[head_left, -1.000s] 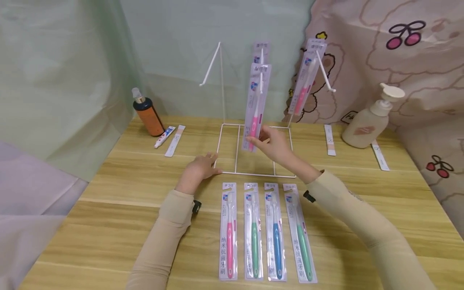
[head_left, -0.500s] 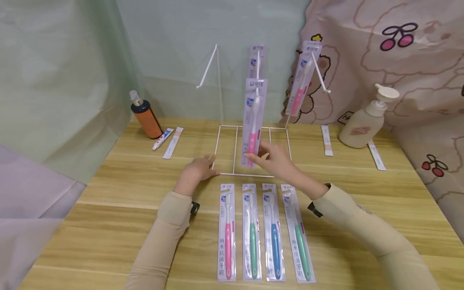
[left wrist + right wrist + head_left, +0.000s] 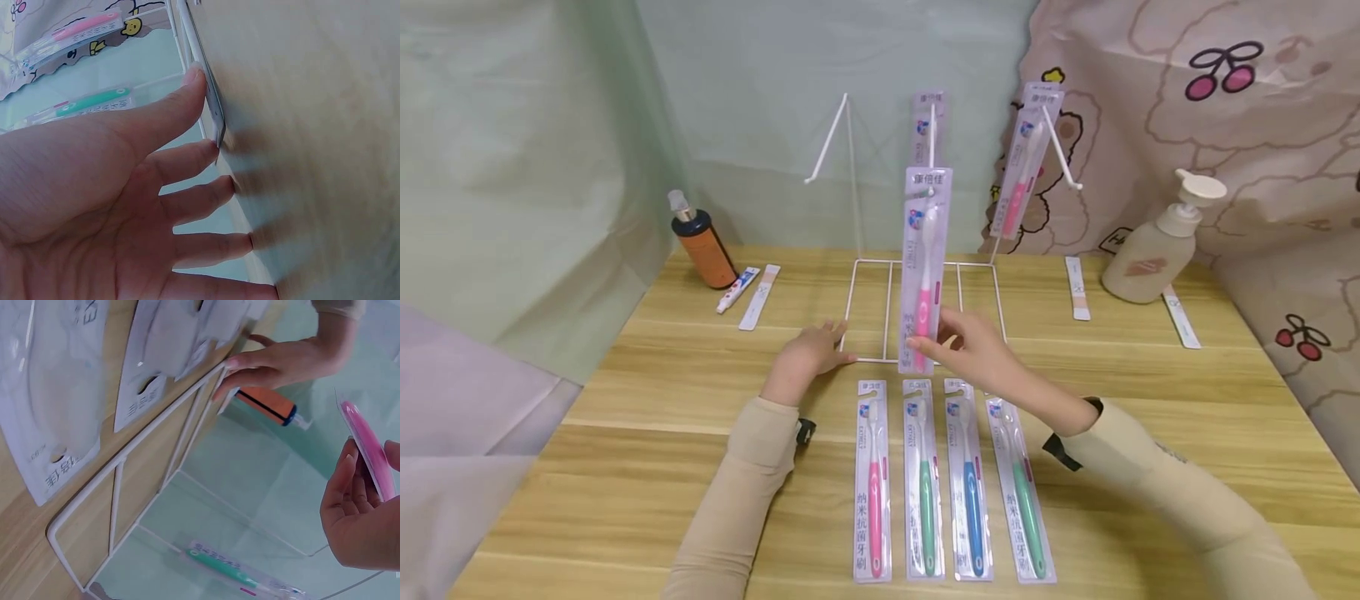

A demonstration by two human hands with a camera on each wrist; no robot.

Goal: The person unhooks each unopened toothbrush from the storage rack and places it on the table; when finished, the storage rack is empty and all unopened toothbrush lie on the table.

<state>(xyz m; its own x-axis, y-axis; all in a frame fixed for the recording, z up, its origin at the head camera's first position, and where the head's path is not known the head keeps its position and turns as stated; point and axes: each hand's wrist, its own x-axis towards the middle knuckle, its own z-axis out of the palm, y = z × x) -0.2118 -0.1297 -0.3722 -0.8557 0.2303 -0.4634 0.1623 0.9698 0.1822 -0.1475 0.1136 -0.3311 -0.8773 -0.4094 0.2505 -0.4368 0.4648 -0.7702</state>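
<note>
At the far left of the desk point(image 3: 625, 392) an orange bottle point(image 3: 703, 242) stands by the wall, with a small tube point(image 3: 737, 288) and a paper strip point(image 3: 758, 297) lying just beside it. My left hand point(image 3: 805, 357) lies flat on the wood, fingers point(image 3: 187, 164) straight and spread, their tips touching the front left corner of the white wire rack point(image 3: 868, 310). In front of the rack four packaged toothbrushes point(image 3: 951, 479) lie side by side: pink, green, blue, green. My right hand point(image 3: 977, 350) pinches the bottom edge of a pink toothbrush pack point(image 3: 924, 267), thumb and fingers point(image 3: 342, 487) curled round it, holding it upright over the rack's base. Behind it another pack point(image 3: 927, 127) hangs on the middle hook, and a further pink one point(image 3: 1026, 171) hangs on the right hook. To the right stand a cream pump bottle point(image 3: 1157, 246) and two more strips point(image 3: 1078, 288).
</note>
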